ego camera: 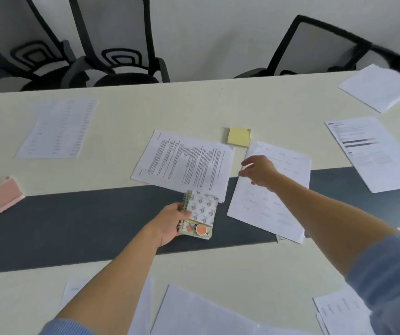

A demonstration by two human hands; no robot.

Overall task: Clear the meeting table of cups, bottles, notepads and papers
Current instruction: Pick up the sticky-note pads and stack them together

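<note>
Left arm: stretched forward, forearm bare, blue left sleeve pushed back | Left hand: grips notebook at its spiral edge, thumb on cover | Right arm: reaching forward and inward, right sleeve pushed back | Right hand: palm down, thumb and forefinger spread apart, gripping nothing.

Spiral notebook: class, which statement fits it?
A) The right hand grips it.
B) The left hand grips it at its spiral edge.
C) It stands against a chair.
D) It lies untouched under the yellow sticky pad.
B: the left hand holds the spiral notebook at its coil side, while the right hand is over a separate printed sheet.
</note>
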